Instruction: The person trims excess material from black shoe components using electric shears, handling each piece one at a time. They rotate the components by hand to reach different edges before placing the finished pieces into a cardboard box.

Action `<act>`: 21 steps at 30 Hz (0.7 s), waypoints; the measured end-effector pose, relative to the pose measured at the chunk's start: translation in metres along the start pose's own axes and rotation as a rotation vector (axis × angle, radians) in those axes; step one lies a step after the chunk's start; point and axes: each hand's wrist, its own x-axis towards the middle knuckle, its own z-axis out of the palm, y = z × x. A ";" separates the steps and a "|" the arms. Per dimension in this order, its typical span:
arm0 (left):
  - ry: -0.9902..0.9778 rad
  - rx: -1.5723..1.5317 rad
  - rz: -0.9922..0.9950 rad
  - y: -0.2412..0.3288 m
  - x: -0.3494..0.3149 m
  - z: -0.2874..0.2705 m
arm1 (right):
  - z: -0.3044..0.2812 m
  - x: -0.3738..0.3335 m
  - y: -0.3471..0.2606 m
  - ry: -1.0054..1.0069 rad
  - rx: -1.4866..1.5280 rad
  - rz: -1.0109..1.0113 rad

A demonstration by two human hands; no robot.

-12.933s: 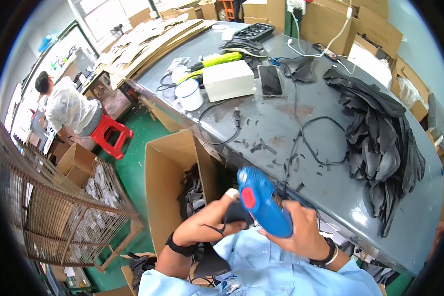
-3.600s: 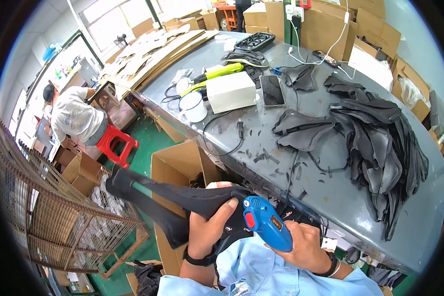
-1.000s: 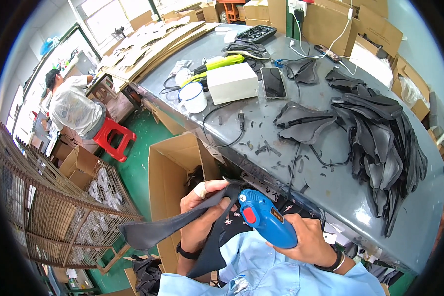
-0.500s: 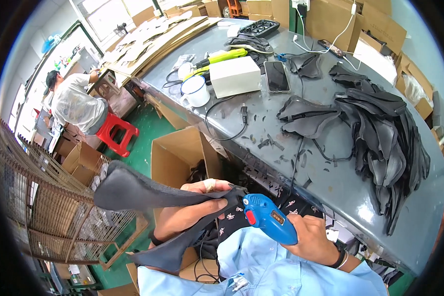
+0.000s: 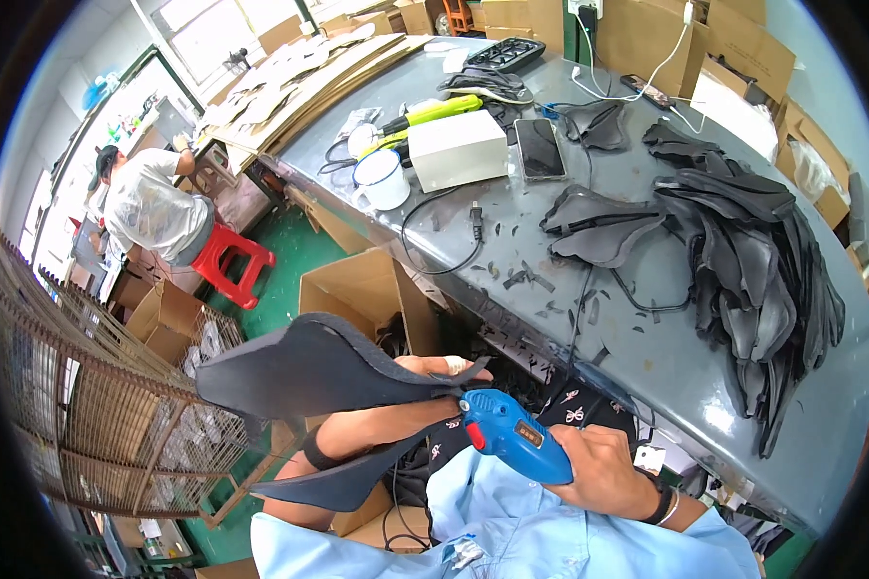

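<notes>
In my right hand (image 5: 603, 471) is a blue handheld electric cutter (image 5: 517, 439) with a red button, its fingers wrapped round the body. My left hand (image 5: 436, 367), a light wrap on one finger, grips a black foam piece (image 5: 290, 372) with two long lobes spreading to the left. The cutter's head is up against the end of this piece beside my left fingers; its blade is hidden. A thin black strip curls up by those fingertips. To the right, a pile of similar black pieces (image 5: 743, 246) lies on the grey table (image 5: 666, 386).
Dark offcuts (image 5: 531, 277) are scattered near the table edge. Further back are a white box (image 5: 459, 151), a mug (image 5: 381, 180), a phone (image 5: 541, 150) and cables. An open carton (image 5: 343, 289) and a wire rack (image 5: 97, 386) stand left. Another person (image 5: 154, 198) sits on a red stool.
My left hand has turned the foam piece, so its upper lobe shows broader. The cutter has shifted slightly left and down, and a thin strip now sticks up at the piece's end.
</notes>
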 end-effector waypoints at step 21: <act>0.969 -0.593 0.785 0.003 0.014 0.042 | 0.002 0.008 0.006 0.054 0.030 0.113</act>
